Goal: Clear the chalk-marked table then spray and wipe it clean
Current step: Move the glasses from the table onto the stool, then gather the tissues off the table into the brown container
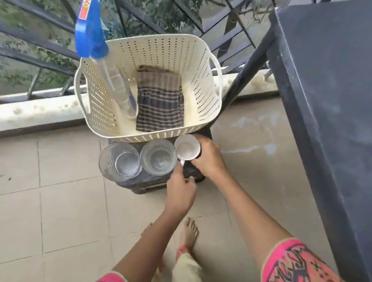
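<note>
head view, over a tiled floor point(57, 207). on the right, tall black surface point(336, 116) streaked with white chalk, well apart from both hands. near the middle, small dark plastic stool point(150, 184) carrying a cream perforated plastic basket point(158, 49); inside it, clear spray bottle with blue trigger head point(89, 27) leaning on the left wall, beside a folded brown striped cloth point(159, 100) lying flat. in front of the basket, two clear drinking glasses point(158, 158) side by side, then a small white ceramic cup point(186, 149) at the stool's right corner. right hand point(209, 161) wrapped round the cup's far side, fingers curled on it. left hand point(180, 193) just below the cup's handle, fingers curled; cannot tell whether pinching the handle or nothing. probably light, stiff, slick-glazed and breakable, that cup: best held round the body or by the handle, set down softly, clear of the glasses. spray bottle likely light and rigid, best taken at the neck under the trigger.
</note>
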Motion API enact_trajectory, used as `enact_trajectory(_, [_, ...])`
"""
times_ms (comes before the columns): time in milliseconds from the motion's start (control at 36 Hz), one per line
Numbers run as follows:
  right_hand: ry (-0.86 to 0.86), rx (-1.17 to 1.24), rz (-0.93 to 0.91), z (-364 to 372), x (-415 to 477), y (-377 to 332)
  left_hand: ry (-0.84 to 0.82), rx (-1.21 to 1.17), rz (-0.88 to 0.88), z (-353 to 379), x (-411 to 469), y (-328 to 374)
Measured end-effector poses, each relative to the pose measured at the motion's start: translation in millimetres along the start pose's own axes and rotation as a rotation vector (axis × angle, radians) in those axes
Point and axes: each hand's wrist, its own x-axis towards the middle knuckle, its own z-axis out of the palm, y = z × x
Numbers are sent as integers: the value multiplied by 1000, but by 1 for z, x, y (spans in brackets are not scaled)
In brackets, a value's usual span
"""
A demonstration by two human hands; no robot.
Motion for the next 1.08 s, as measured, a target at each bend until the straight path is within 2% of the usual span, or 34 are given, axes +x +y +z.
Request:
enact_trajectory(222, [38,-19,71,-2,-15,-4,-42,49,-3,-3,-14,5])
enact_trajectory(333, [56,26,78,-15,-36,-21,-68,103,150,-15,-35,17])
enact_trajectory(444, [163,100,64,-44,-70,-47,-95,165,335,-33,-64,39])
enact_trajectory(583, [372,184,-40,-99,-116,-83,-106,223,561,-55,-90,85])
enact_trajectory(722, [649,141,-131,-169,-169,-111,-78,307,808,-73,-132,146])
enact_trajectory(917, [1016,91,-71,-270,-258,-121,-199,317,1041,-50,-197,222])
enact_trajectory(1083, [1280,16,101,-328,-363,-109,-389,264,1273,5,-277,272])
